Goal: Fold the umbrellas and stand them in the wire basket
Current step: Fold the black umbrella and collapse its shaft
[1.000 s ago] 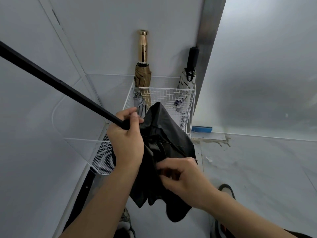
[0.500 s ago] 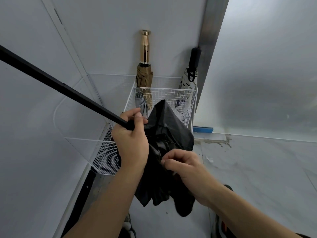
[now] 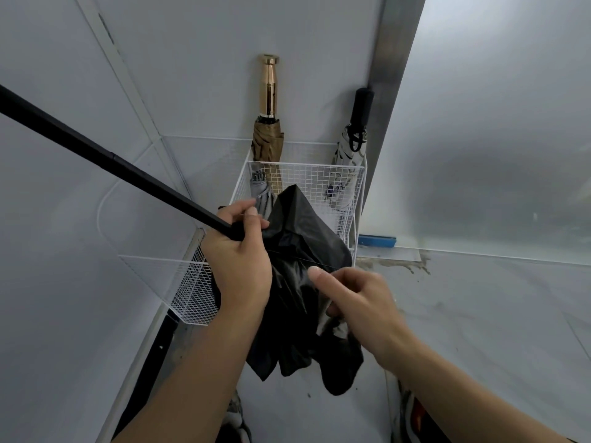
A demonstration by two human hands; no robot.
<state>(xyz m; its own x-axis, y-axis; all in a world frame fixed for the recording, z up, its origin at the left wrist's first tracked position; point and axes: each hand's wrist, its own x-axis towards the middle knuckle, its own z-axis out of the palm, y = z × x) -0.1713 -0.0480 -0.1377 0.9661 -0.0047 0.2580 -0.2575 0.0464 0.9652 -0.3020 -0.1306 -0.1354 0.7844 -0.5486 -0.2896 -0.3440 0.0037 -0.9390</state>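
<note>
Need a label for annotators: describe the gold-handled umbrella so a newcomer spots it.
Find the white wire basket against the back wall. Three folded umbrellas stand in it; this tan umbrella is at the back left. Only it has a gold handle; the pale umbrella on the right has a black one, and the grey umbrella sits lower.

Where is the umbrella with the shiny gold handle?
In the head view, the gold-handled umbrella stands in the back left corner of the wire basket, a grey umbrella beside it and a black-handled umbrella to its right.
</note>
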